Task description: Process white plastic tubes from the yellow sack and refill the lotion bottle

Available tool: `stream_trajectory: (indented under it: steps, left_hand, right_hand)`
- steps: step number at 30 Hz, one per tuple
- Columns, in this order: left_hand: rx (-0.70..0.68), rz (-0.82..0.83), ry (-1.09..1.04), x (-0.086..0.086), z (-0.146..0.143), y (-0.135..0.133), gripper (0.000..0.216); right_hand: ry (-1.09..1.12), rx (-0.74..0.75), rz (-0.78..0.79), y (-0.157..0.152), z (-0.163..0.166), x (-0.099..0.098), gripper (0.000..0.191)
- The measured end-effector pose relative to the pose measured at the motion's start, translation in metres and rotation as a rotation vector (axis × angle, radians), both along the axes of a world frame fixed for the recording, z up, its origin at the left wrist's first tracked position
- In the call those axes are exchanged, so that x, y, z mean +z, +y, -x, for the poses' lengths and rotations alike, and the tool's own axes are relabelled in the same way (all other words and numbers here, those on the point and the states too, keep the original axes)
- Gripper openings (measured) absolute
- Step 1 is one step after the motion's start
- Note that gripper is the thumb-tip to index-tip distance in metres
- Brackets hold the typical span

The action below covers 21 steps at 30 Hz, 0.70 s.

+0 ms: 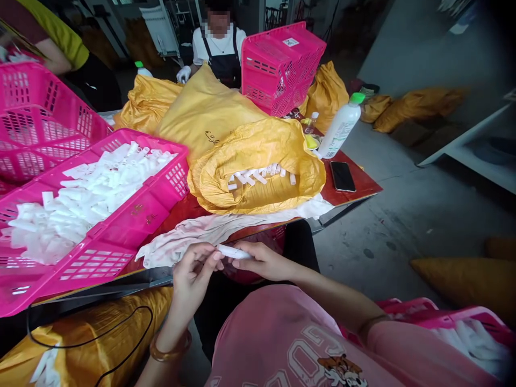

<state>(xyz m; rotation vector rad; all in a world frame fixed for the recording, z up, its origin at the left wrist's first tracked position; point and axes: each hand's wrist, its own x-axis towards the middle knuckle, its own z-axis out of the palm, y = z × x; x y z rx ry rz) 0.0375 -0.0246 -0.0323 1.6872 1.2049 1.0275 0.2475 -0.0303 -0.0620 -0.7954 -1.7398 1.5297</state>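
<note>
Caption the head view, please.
Left hand and right hand hold a white piece before an open yellow sack and loaded pink basket.

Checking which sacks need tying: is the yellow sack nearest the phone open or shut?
Open: the yellow sack has a wide, gaping mouth, with its rim spread and several white pieces visible inside.

The open sack (278, 141) is showing orange-yellow, and the tubes (261, 177) inside are showing white. Left of the sack, a crate (124, 223) is displaying hot pink (slots (99, 263) are patterning its walls). Right of the sack, a white bottle (341, 130) is wearing a green cap (357, 98). Under the sack, the tabletop (360, 186) is showing red. In front of the sack, a pink shirt (278, 317) is bearing pale lettering (306, 348).
</note>
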Motion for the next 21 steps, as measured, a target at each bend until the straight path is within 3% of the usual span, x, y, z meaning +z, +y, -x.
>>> stream_trajectory:
  steps: [2,4,7,9,12,15,17,21]
  left_hand:
    - [-0.079,-0.022,0.094,0.004,0.003,0.003,0.01]
    - [-0.118,0.001,0.186,0.007,0.002,0.003,0.021]
    - [-0.032,0.064,0.203,0.008,-0.009,-0.002,0.033]
    - [0.062,0.089,0.17,0.006,-0.017,-0.007,0.034]
    - [0.078,0.07,0.098,0.003,-0.021,-0.01,0.032]
    - [-0.127,-0.001,0.088,0.001,-0.017,-0.007,0.029]
    - [-0.179,0.024,0.113,0.0,-0.014,-0.004,0.031]
    - [-0.103,0.142,0.121,-0.005,-0.013,-0.004,0.035]
  right_hand:
    - [0.021,0.028,0.01,0.001,-0.001,-0.001,0.028]
    - [-0.103,-0.06,-0.102,0.0,0.002,-0.005,0.027]
    - [-0.38,-0.317,-0.348,-0.003,0.007,-0.014,0.026]
    - [-0.398,-0.381,-0.4,-0.003,0.008,-0.017,0.024]
    - [-0.148,-0.163,-0.148,-0.001,0.0,-0.013,0.023]
    - [0.033,0.162,0.173,0.003,-0.011,-0.006,0.03]
    - [0.046,0.146,0.147,0.005,-0.014,-0.004,0.03]
    - [-0.049,-0.082,-0.143,0.003,-0.009,-0.008,0.024]
